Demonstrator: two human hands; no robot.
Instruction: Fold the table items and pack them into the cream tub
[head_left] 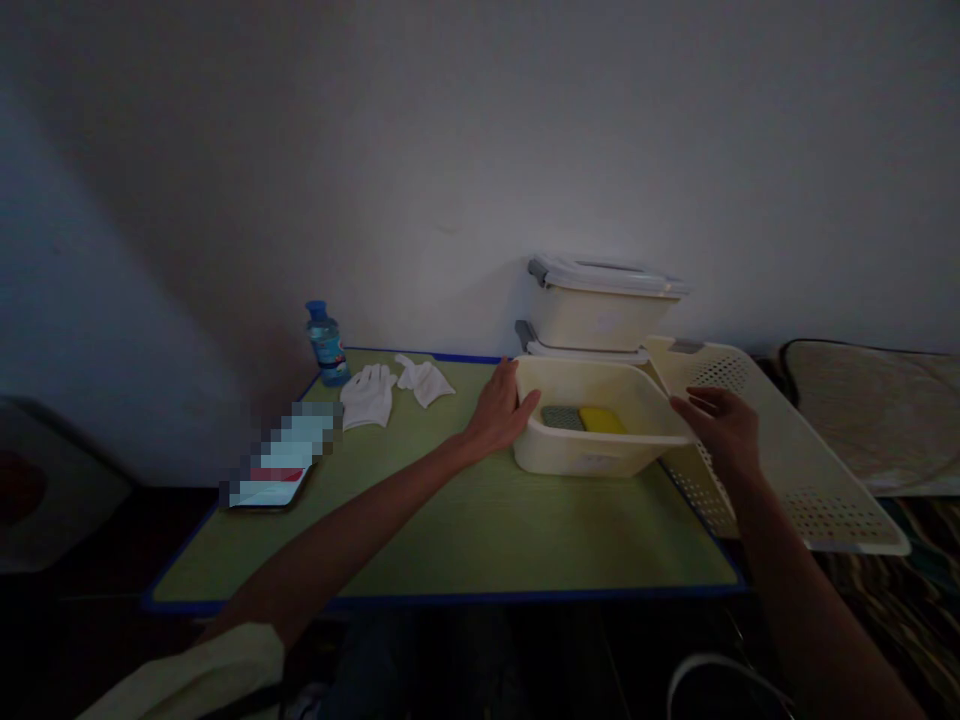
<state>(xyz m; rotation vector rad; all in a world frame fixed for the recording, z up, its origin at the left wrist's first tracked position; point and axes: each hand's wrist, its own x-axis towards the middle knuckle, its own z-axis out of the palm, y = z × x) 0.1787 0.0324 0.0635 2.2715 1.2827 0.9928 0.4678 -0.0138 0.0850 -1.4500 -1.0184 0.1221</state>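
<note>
An open cream plastic storage bin (585, 456) stands upright on the right part of the table. My left hand (504, 408) grips its left end, thumb over the rim. At the opposite end, my right hand (716, 425) holds the right rim between thumb and fingers. Inside the bin lie a grey textured pad (562, 417) and a yellow sponge-like piece (601, 420). Behind it, a similar bin with a white lid (607, 315) is stacked on another lidded one, which is mostly hidden.
A perforated cream basket (802, 450) lies tilted beside the table's right edge. White gloves (367, 397), a blue bottle (328, 348) and a lit tablet or phone (281, 465) are on the left of the green table (450, 540). A wall rises behind.
</note>
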